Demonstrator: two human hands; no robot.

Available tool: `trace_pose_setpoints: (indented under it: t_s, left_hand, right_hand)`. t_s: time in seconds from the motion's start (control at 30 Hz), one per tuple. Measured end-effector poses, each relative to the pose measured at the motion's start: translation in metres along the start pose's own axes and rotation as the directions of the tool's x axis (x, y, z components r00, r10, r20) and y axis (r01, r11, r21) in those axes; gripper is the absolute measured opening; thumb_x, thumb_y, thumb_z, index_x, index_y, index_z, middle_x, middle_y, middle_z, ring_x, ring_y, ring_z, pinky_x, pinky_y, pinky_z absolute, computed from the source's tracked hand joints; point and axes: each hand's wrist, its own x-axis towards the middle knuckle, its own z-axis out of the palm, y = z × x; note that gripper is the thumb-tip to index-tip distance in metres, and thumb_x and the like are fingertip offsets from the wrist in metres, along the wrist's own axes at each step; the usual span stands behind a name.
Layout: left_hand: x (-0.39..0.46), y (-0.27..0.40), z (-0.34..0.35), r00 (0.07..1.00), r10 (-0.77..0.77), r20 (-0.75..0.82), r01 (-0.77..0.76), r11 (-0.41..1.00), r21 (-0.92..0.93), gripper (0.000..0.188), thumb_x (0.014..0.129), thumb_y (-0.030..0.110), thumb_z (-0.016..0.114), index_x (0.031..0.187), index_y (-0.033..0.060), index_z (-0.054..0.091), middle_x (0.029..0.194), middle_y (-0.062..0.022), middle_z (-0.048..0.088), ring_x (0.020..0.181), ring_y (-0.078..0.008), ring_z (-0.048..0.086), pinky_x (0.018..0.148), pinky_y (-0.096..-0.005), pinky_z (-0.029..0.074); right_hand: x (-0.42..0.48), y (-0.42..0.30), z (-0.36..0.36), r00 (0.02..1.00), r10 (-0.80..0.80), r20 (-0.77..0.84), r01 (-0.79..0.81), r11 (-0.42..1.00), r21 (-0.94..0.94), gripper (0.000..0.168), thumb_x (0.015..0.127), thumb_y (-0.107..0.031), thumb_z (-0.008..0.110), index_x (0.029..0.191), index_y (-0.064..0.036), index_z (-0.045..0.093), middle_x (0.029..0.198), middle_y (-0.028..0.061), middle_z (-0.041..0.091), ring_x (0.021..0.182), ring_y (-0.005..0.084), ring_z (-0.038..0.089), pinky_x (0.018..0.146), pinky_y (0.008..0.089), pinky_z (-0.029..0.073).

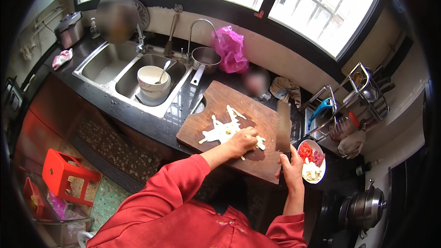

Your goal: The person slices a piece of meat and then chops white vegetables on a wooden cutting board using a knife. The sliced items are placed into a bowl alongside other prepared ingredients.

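A thick wooden cutting board (220, 96) lies at an angle on the black counter. Pale cut vegetable strips (220, 129) are heaped loosely across its middle. My left hand (243, 141), fingers curled, holds down some of the strips near the right end of the heap. In my right hand (292, 165), at the board's right edge, is the handle of a cleaver (283, 127). Its broad blade points away from me and looks blurred. Right of that hand, an oval white plate (322, 176) holds chopped red pieces (305, 151), pink meat (318, 157) and pale slices (312, 172).
Stacked bowls (153, 84) stand in the double sink (165, 110) at left. A saucepan (206, 60) and a pink plastic bag (230, 50) are behind the board. Utensil racks (332, 110) and a metal pot (367, 206) stand at right. A red stool (62, 175) is on the floor.
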Motion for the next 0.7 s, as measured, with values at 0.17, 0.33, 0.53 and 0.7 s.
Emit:
trace_pose_setpoints:
  t_s: [0.17, 0.33, 0.53, 0.7]
  left_hand:
    - [0.008, 0.005, 0.020, 0.988, -0.146, -0.052, 0.151, 0.982, 0.114, 0.008, 0.075, 0.008, 0.065, 0.070, 0.0047, 0.060, 0.087, -0.0124, 0.056, 0.090, -0.0326, 0.056, 0.081, -0.0395, 0.049]
    - [0.014, 0.002, 0.030, 0.972, -0.033, -0.233, 0.063, 0.990, 0.122, 0.009, 0.075, 0.008, 0.064, 0.069, 0.0039, 0.059, 0.086, -0.0130, 0.056, 0.090, -0.0329, 0.056, 0.081, -0.0400, 0.049]
    - [0.016, 0.004, 0.027, 0.970, 0.021, -0.242, -0.009, 0.999, 0.052, 0.007, 0.075, 0.007, 0.062, 0.071, 0.0034, 0.058, 0.087, -0.0124, 0.055, 0.089, -0.0324, 0.055, 0.080, -0.0393, 0.049]
    - [0.013, 0.007, 0.023, 0.990, -0.033, -0.137, 0.036, 0.999, 0.019, 0.006, 0.076, 0.006, 0.059, 0.070, 0.0042, 0.057, 0.086, -0.0118, 0.054, 0.087, -0.0314, 0.054, 0.077, -0.0378, 0.049]
  right_hand:
    - [-0.002, 0.014, 0.005, 0.995, -0.009, 0.101, 0.028, 0.982, -0.187, 0.037, 0.088, -0.003, 0.056, 0.125, 0.000, 0.058, 0.079, 0.0104, 0.062, 0.052, 0.0136, 0.062, 0.046, 0.0274, 0.050]
    - [-0.008, 0.008, 0.009, 0.992, -0.034, 0.123, 0.080, 0.919, -0.387, 0.035, 0.087, -0.003, 0.055, 0.121, 0.004, 0.056, 0.078, 0.0124, 0.061, 0.057, 0.0206, 0.063, 0.052, 0.0335, 0.051]
    - [-0.007, 0.037, 0.010, 0.939, -0.302, 0.167, 0.340, 0.722, -0.602, 0.033, 0.083, -0.005, 0.055, 0.115, 0.003, 0.054, 0.084, 0.0272, 0.060, 0.082, 0.0453, 0.060, 0.074, 0.0497, 0.049]
    - [0.003, 0.049, 0.003, 0.949, -0.222, 0.224, 0.315, 0.695, -0.646, 0.029, 0.084, -0.006, 0.053, 0.112, 0.003, 0.052, 0.077, 0.0257, 0.060, 0.064, 0.0414, 0.060, 0.062, 0.0478, 0.049]
